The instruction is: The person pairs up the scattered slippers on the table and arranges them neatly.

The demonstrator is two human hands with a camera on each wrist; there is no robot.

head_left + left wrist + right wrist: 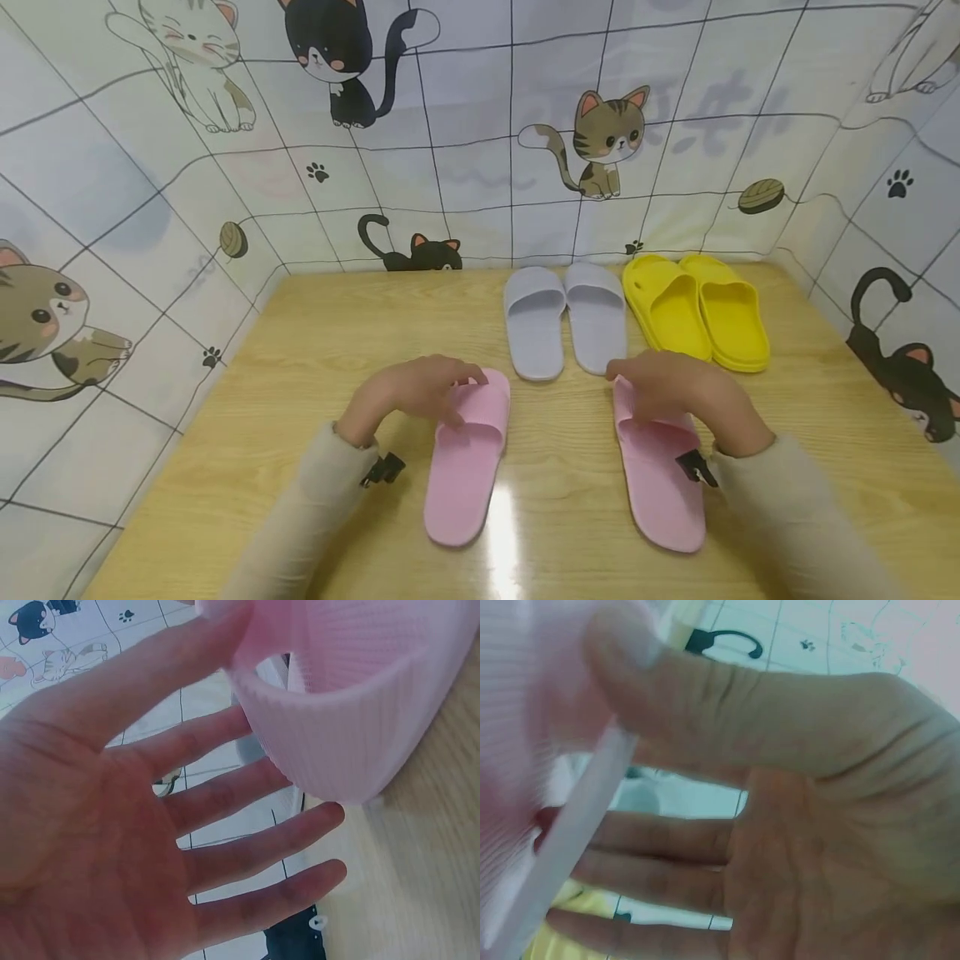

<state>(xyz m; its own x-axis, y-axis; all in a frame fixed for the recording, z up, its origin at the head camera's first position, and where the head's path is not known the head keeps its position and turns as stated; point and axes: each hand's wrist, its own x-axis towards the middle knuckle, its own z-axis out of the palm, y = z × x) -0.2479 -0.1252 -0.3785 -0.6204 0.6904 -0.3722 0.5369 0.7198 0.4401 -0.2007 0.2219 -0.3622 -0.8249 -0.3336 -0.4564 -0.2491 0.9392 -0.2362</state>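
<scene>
Two pink slippers lie apart on the wooden table, toes pointing away. My left hand is at the strap of the left pink slipper, pinching its edge. In the left wrist view the thumb meets the strap's rim, while the other fingers spread out straight beside it. Over the front of the right pink slipper, my right hand pinches the strap. The right wrist view shows its thumb on one side of the strap edge and fingertips partly hidden behind it.
Behind the pink pair stand grey slippers and, to their right, yellow slippers, both near the back wall. Cat-patterned cloth encloses the wooden table at back and sides. Small black clips sit at the sleeve cuffs.
</scene>
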